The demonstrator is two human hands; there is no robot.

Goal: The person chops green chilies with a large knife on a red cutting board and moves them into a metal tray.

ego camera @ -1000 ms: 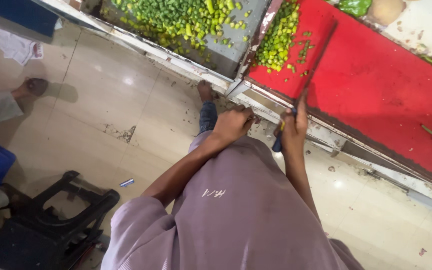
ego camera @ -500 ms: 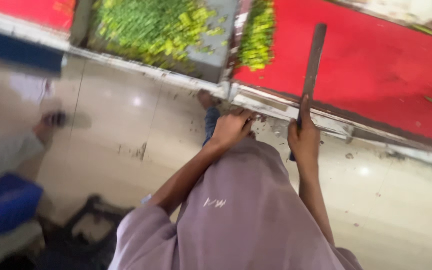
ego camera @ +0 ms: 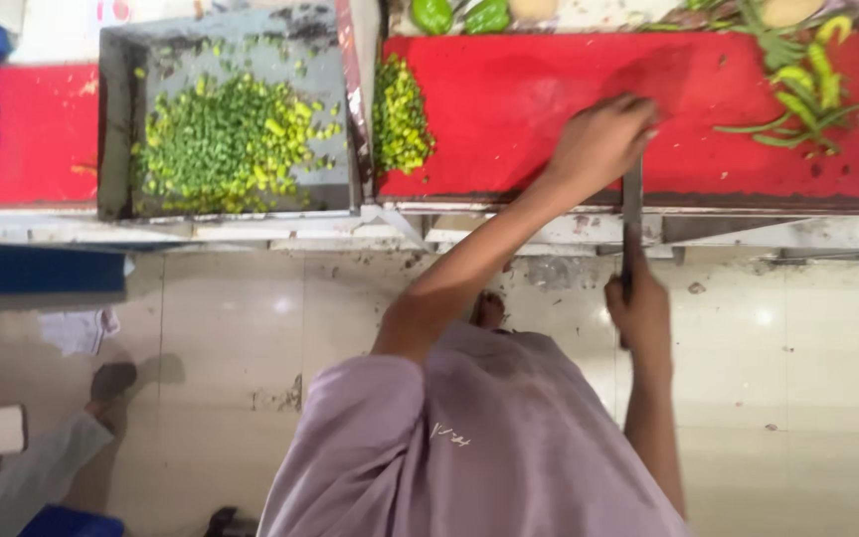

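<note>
My left hand (ego camera: 599, 144) reaches forward and rests knuckles-up on the red cutting board (ego camera: 509, 99), fingers curled, over the tip of a knife blade. My right hand (ego camera: 640, 310) is closed around the knife (ego camera: 631, 219) handle just in front of the counter edge, with the blade pointing away from me across the board's front edge. A heap of chopped green vegetable (ego camera: 400, 124) lies at the board's left end. Whole green chillies (ego camera: 797, 99) lie at its right end. Anything under my left palm is hidden.
A grey metal tray (ego camera: 116, 119) left of the board holds more chopped greens (ego camera: 226, 139). Green peppers (ego camera: 459, 15) sit behind the board. Another person's foot (ego camera: 111, 380) and sleeve (ego camera: 22, 477) are on the tiled floor at lower left, near a blue shelf edge (ego camera: 37, 268).
My left hand has moved from the counter's front edge up onto the red board. The knife has been drawn back toward me, and the view has swung to face the counter squarely.
</note>
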